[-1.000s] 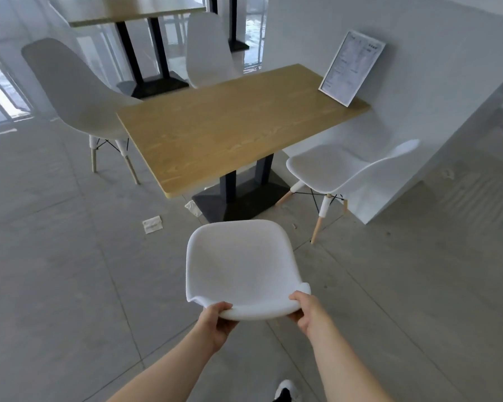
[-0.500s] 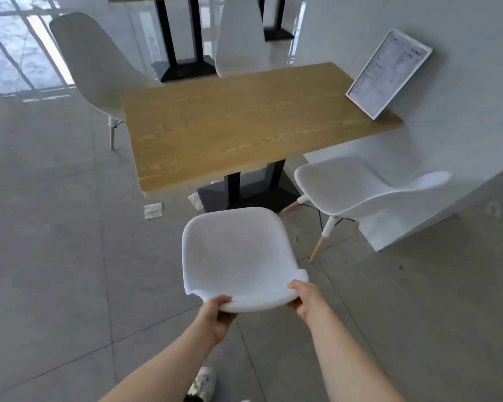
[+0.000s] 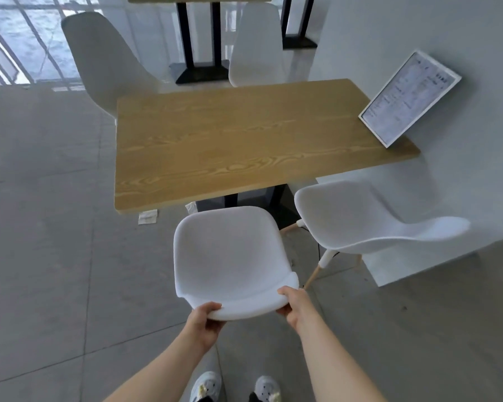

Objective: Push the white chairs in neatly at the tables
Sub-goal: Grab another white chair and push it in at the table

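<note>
The left hand [image 3: 205, 320] and the right hand [image 3: 295, 307] were both closed on the top edge of the white chair [image 3: 230, 256], which stood near the front edge of the bench [image 3: 230, 140], not under it yet. The push-in step looked under way, and next the chair would need a straight push toward the bench. The chair's legs were hidden under its seat.

White chair [image 3: 230, 250] faces the wooden table [image 3: 244, 140], its seat just short of the edge.
</note>
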